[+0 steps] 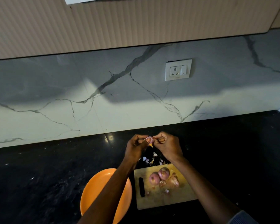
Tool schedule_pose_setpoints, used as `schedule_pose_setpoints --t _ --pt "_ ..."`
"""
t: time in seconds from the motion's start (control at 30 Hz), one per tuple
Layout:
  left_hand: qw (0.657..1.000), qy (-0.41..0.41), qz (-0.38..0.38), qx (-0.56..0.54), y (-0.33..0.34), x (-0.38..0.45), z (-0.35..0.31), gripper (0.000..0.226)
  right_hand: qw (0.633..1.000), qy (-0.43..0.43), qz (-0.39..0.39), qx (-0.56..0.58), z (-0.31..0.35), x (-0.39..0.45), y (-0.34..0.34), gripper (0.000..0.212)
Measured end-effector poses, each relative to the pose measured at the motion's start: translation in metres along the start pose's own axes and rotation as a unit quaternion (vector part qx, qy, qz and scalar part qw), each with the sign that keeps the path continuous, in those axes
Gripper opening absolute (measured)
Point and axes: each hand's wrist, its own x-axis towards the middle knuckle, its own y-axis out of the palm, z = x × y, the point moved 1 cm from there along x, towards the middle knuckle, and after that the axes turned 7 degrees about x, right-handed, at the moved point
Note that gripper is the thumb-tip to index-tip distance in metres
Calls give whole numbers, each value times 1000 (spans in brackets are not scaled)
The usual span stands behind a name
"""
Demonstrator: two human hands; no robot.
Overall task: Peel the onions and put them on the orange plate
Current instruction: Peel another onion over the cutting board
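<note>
My left hand [136,147] holds a small pinkish onion [149,139] above the black counter. My right hand [167,145] pinches the skin at the onion's right side. Both hands are raised beyond the far edge of the wooden cutting board [176,199]. Two reddish onions [159,175] lie side by side on the board, with loose skin [173,181] beside them. The orange plate [95,186] sits left of the board, partly hidden under my left forearm; nothing shows on its visible part.
Bits of peel [152,160] are scattered on the black counter [47,175] just beyond the board. The marble backsplash [71,110] rises behind, with a white wall socket [178,69]. Ribbed cabinets [120,21] hang overhead.
</note>
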Motion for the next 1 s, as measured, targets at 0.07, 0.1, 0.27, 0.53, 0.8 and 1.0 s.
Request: schedule_pose_setpoints --t 0.07,0.1,0.27,0.53,0.8,1.0 --pt "1000 -7 12 -15 -3 -2 -1 29 999 22 20 32 -3 4 -3 13" --pt "1000 -11 14 -23 -4 -2 -1 28 997 45 34 62 -4 5 -3 15" --pt "999 -29 4 -23 -5 0 2 11 982 97 47 156 -5 7 -5 19" --pt "1000 -8 6 3 -6 2 6 16 995 4 72 70 -3 1 -3 16" --pt "999 9 1 49 -6 5 9 16 998 -28 50 23 -7 -4 -3 14" --pt "993 30 -13 118 -4 8 13 14 999 -10 31 31 -6 -5 1 14"
